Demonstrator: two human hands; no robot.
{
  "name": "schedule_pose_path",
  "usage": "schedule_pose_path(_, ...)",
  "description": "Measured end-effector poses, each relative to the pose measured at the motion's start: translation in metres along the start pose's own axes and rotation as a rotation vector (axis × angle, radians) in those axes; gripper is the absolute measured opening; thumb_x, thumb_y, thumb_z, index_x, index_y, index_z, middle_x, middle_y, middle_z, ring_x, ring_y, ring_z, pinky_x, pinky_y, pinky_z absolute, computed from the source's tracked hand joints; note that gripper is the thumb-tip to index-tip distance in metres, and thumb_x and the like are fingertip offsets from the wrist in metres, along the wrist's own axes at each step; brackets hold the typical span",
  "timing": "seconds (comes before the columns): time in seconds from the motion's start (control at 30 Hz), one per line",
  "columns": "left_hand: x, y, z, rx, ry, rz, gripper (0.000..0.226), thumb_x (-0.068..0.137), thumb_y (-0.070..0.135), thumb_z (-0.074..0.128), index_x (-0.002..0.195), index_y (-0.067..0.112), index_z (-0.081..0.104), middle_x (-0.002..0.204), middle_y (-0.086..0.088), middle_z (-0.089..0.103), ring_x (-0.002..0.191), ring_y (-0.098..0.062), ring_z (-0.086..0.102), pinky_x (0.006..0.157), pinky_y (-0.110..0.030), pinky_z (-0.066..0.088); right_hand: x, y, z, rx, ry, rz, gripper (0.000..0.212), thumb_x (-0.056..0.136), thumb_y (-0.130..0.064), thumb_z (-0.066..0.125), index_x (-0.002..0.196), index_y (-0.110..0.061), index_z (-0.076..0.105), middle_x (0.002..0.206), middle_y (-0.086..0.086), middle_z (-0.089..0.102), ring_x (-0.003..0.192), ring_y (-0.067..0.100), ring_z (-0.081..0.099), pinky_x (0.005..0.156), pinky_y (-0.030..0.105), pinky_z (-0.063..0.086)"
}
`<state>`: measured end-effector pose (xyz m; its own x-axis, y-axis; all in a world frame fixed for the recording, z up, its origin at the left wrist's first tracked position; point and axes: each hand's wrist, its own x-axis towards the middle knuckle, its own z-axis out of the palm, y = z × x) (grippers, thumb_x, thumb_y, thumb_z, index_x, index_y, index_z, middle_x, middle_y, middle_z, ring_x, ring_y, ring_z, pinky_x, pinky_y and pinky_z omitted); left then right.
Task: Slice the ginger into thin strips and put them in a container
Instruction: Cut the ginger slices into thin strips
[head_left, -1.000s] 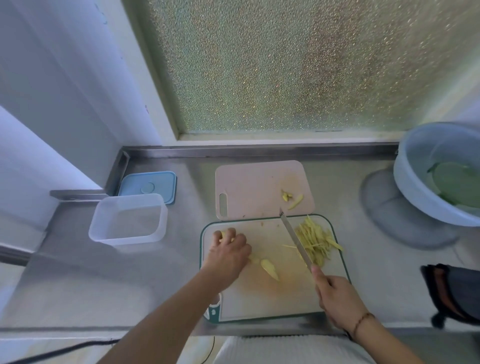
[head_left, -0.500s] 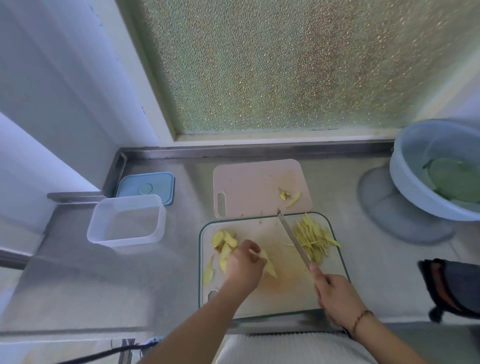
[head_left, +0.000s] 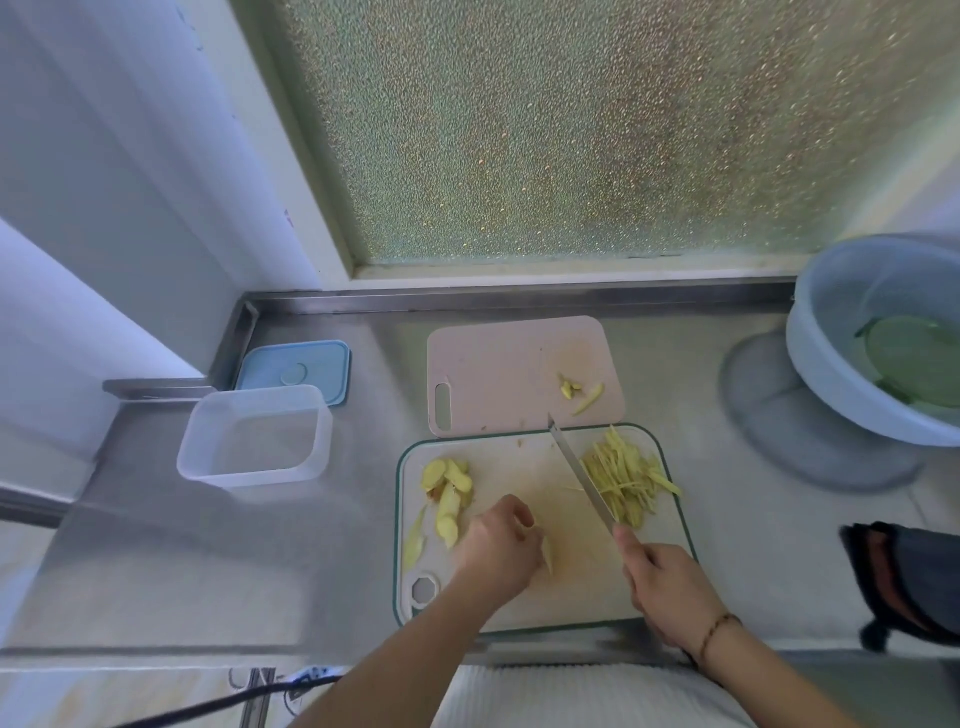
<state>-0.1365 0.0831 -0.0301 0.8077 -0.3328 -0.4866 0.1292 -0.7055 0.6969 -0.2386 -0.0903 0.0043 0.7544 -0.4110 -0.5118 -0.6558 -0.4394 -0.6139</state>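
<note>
Steel knife: right grip clenches it | left grip pinches one ginger slice | two boards

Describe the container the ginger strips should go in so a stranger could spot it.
On the steel counter, look left of the two cutting boards. The clear plastic tub sits there, open, in front of its flat blue lid; it is the only see-through box.

The table is brushed metal with a dull sheen. At 9 o'clock, a container of translucent frosted plastic; the near cutting board and pink board look matt plastic. The knife blade is shiny metal. The window is pebbled glass.
</note>
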Motion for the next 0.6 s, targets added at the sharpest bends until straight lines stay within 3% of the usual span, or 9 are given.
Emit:
schedule_pose_path(0.13,0.003,-0.015,-0.003,0.456,0.207,0.352,0.017,0.094,0.031,0.064,0.106,0.021,0.06,0.093,0.006,0.061,0.075,-0.015,0.054,0.057,-0.026,0.036,0.003,0.001,-0.004,0.0,-0.017,0.01,0.067,0.091,-0.066,0.028,0.05,-0.015,0.044,0.044,0.0,0.05,0.045,0.017,0.05,0.061,0.038,0.051)
schedule_pose_path(0.2,0.004,-0.024,0.001,0.537,0.293,0.519,0.022,0.079,0.03,0.079,0.093,0.021,0.064,0.086,0.008,0.062,0.07,-0.016,0.059,0.047,-0.024,0.033,0.004,0.001,-0.005,-0.02,-0.037,0.012,0.068,0.087,-0.07,0.026,0.051,-0.015,0.044,0.045,0.001,0.049,0.046,0.018,0.049,0.059,0.036,0.049)
schedule_pose_path(0.27,0.004,-0.033,0.009,0.534,0.367,0.658,0.016,0.074,0.029,0.076,0.084,0.023,0.065,0.082,0.009,0.061,0.067,-0.017,0.06,0.042,-0.022,0.038,0.003,-0.001,-0.007,-0.015,-0.086,0.024,0.068,0.085,-0.072,0.026,0.053,-0.015,0.043,0.046,0.001,0.047,0.045,0.017,0.048,0.055,0.03,0.043)
schedule_pose_path(0.33,0.006,-0.041,0.014,0.478,0.398,0.754,0.008,0.081,0.029,0.063,0.084,0.022,0.065,0.091,0.006,0.062,0.074,-0.018,0.06,0.048,-0.024,0.047,0.001,0.0,-0.008,-0.028,-0.147,0.018,0.068,0.081,-0.075,0.025,0.056,-0.015,0.043,0.048,0.001,0.045,0.046,0.016,0.046,0.055,0.027,0.039)
schedule_pose_path(0.43,0.009,-0.048,0.016,0.389,0.397,0.794,0.01,0.089,0.027,0.061,0.087,0.019,0.068,0.101,0.004,0.063,0.084,-0.017,0.062,0.051,-0.026,0.052,-0.002,0.001,-0.011,-0.06,-0.202,0.002,0.068,0.077,-0.078,0.024,0.056,-0.017,0.042,0.051,0.001,0.044,0.049,0.014,0.045,0.057,0.028,0.037)
schedule_pose_path(0.6,0.021,-0.046,0.019,0.305,0.348,0.836,0.012,0.094,0.025,0.062,0.095,0.017,0.071,0.109,0.009,0.06,0.092,-0.013,0.064,0.052,-0.03,0.055,-0.009,0.007,-0.011,-0.076,-0.173,0.065,0.059,0.093,-0.062,0.029,0.059,-0.017,0.044,0.048,-0.003,0.048,0.045,0.006,0.046,0.052,0.019,0.038)
